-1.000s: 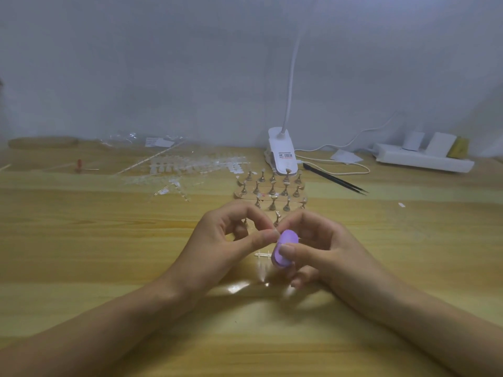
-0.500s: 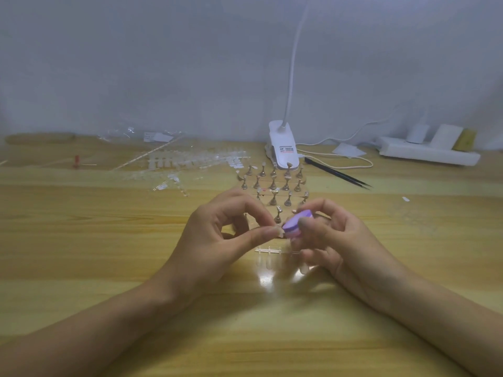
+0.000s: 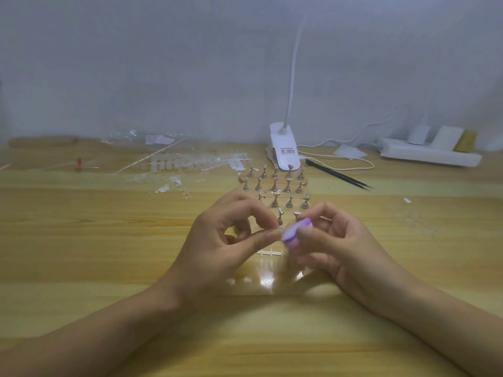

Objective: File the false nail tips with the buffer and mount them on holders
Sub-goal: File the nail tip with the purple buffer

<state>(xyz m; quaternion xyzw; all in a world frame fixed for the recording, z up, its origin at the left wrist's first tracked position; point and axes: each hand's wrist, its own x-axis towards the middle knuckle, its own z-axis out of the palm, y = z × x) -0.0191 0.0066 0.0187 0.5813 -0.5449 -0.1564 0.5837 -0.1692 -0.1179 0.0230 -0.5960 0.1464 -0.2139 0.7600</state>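
My left hand (image 3: 223, 243) pinches a small clear nail tip (image 3: 280, 230) between thumb and forefinger; the tip is barely visible. My right hand (image 3: 340, 248) holds a small purple buffer (image 3: 292, 232) against that tip, thumb on its near face. Both hands hover above the wooden table, just in front of several small metal nail holders (image 3: 275, 186) standing in rows on a clear base. A clear strip of nail tips (image 3: 269, 253) lies on the table under the hands.
Loose clear nail-tip strips and packaging (image 3: 190, 164) are scattered at the back left. A white clip lamp (image 3: 283, 151) stands behind the holders, black tweezers (image 3: 340, 175) to its right, a white power strip (image 3: 430, 155) at far right. A red pin (image 3: 79, 164) lies far left.
My right hand shifted up and right and turned the buffer from upright to tilted against the nail tip. The left hand stayed nearly still.
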